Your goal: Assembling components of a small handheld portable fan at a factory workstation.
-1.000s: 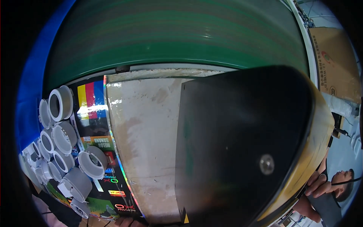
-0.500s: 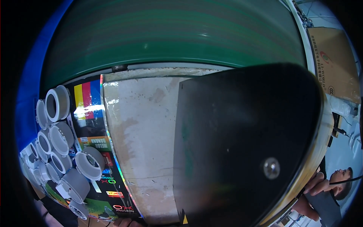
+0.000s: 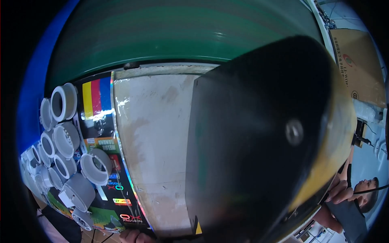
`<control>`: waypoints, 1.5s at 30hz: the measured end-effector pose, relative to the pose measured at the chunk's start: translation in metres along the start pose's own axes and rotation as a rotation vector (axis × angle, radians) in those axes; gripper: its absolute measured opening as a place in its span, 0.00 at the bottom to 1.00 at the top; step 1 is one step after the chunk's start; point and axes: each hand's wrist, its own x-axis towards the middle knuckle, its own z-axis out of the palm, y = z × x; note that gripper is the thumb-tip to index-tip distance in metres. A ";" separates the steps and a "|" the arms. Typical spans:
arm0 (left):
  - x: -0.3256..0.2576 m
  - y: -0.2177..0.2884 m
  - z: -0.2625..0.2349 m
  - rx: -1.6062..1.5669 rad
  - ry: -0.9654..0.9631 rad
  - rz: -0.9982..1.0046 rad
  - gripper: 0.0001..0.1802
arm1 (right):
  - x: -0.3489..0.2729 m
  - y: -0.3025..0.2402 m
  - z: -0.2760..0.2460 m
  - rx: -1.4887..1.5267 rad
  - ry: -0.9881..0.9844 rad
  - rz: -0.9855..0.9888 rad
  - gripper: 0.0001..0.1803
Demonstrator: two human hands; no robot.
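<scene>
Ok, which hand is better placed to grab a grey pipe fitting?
Probably the left hand: its fingertips show at the lower edge, just below the pipe fittings on the left. The right hand is out of view.

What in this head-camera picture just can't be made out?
- Wearer's hands: only fingertips show at the lower edge; which hand and what it grips are cut off.
- Surface at right: hidden behind the big black curved panel with yellow rim.
- Grey plastic pipe fittings: farthest ones squeezed small at the left rim, uncountable.

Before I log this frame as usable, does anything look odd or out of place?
Yes. A big dark curved panel with a yellow edge blocks the right half of the view. The grey pipe fittings lie tumbled at the left, facing all ways.
</scene>
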 end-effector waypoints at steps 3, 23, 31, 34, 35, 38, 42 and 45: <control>-0.018 0.005 -0.023 0.064 -0.187 -0.136 0.11 | -0.003 -0.017 0.009 -0.035 0.065 -0.055 0.41; -0.003 0.020 0.005 0.043 0.172 -0.034 0.11 | 0.001 -0.032 0.030 -0.266 0.426 -0.047 0.33; -0.005 0.015 0.001 0.070 0.135 -0.109 0.15 | -0.003 -0.030 0.045 -0.337 0.463 -0.181 0.31; -0.004 0.018 -0.001 0.009 0.063 -0.121 0.12 | -0.006 -0.027 0.031 -0.414 0.415 -0.147 0.35; -0.005 0.017 -0.003 0.001 0.042 -0.112 0.14 | -0.007 -0.028 0.036 -0.456 0.436 -0.149 0.35; -0.019 0.009 -0.015 -0.081 -0.038 -0.095 0.16 | -0.007 -0.022 0.047 -0.493 0.432 -0.153 0.35; -0.027 -0.002 -0.019 -0.150 0.004 0.075 0.17 | -0.003 -0.015 0.054 -0.454 0.501 -0.125 0.33; -0.030 -0.007 -0.019 -0.227 -0.048 0.080 0.17 | -0.009 -0.008 0.043 -1.021 0.378 -0.215 0.31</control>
